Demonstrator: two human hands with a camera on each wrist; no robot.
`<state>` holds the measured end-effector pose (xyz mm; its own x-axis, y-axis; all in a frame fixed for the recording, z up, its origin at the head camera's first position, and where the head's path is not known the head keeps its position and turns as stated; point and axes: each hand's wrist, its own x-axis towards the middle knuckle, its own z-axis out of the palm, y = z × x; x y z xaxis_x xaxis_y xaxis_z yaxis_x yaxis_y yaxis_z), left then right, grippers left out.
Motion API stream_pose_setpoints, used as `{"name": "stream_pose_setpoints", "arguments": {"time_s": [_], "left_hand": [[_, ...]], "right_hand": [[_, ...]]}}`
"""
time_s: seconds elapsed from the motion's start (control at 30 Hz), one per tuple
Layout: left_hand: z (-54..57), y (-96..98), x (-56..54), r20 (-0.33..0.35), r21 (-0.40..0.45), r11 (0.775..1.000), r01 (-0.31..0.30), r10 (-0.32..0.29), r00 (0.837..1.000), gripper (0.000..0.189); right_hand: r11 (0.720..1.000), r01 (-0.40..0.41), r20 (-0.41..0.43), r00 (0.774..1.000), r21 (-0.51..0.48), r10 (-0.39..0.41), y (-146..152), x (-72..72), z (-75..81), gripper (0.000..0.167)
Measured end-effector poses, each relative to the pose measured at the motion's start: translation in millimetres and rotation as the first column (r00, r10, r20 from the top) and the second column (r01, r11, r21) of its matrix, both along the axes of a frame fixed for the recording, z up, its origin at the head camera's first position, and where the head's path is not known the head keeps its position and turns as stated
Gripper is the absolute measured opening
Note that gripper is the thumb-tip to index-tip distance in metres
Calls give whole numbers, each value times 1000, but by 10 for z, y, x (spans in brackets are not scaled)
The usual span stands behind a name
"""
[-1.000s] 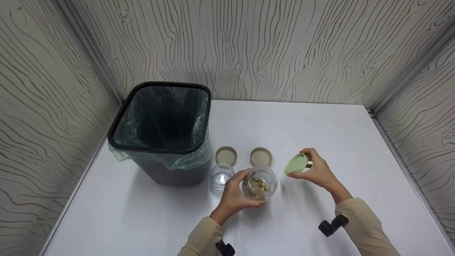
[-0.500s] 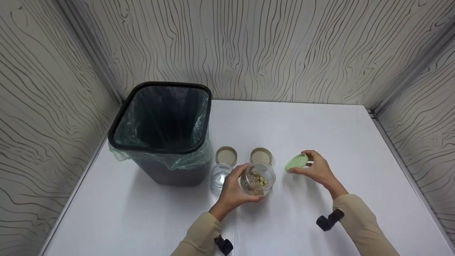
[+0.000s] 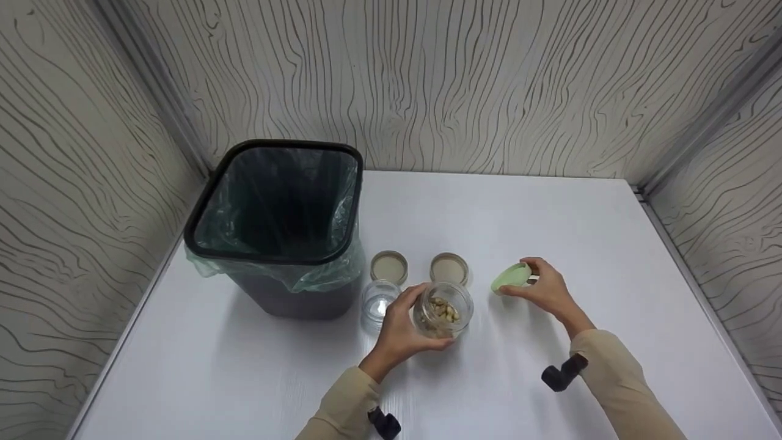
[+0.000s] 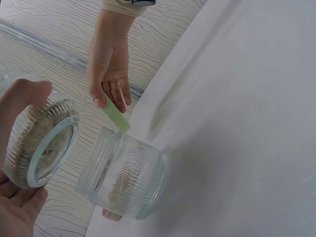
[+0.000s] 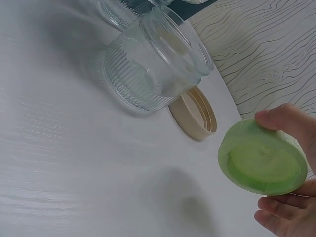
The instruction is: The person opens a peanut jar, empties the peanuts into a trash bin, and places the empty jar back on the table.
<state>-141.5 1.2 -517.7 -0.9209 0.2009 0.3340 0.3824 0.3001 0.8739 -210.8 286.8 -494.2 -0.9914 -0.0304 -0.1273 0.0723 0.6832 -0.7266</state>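
Note:
My left hand [image 3: 403,330] grips a glass jar [image 3: 427,324] of small yellowish-brown pieces [image 3: 445,310], lifted and tilted with its mouth up. In the left wrist view its ribbed base [image 4: 54,150] faces the camera. Below it a second glass jar [image 4: 126,173] stands upright on the table, seen also in the right wrist view and mostly hidden from the head camera. Another see-through jar [image 3: 377,302] stands left of my left hand. My right hand [image 3: 544,290] pinches a light green lid [image 3: 512,277] by its rim, raised above the table, hollow inside showing in the right wrist view [image 5: 264,163].
Two beige lids, the left one [image 3: 388,267] and the right one [image 3: 449,269], lie behind the jars. A dark bin [image 3: 293,293] with a green liner bag stands at the left on the white table [image 3: 550,214]. Wood-patterned walls [image 3: 397,85] enclose the table.
The left hand has shifted slightly left and away from the body with the jar. The right hand has tipped the green lid flatter and moved a little.

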Motion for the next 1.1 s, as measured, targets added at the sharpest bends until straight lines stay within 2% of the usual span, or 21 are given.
{"name": "stream_pose_setpoints", "arguments": {"time_s": [0.47, 0.63, 0.8, 1.1], "left_hand": [[1, -2, 6, 12, 0, 1000, 2, -2, 1000, 86], [7, -6, 17, 27, 7, 1000, 9, -9, 1000, 85], [1, -8, 20, 12, 3, 1000, -2, 2, 1000, 85], [-33, -6, 22, 3, 23, 1000, -9, 9, 1000, 84]], "right_hand": [[998, 54, 57, 997, 18, -55, -1, -74, -154, 84], [996, 90, 46, 995, 13, -91, -29, -86, -255, 85], [991, 134, 30, 990, 2, -134, -61, -106, -336, 86], [985, 172, 25, 985, 3, -172, -103, -128, -367, 86]]}}
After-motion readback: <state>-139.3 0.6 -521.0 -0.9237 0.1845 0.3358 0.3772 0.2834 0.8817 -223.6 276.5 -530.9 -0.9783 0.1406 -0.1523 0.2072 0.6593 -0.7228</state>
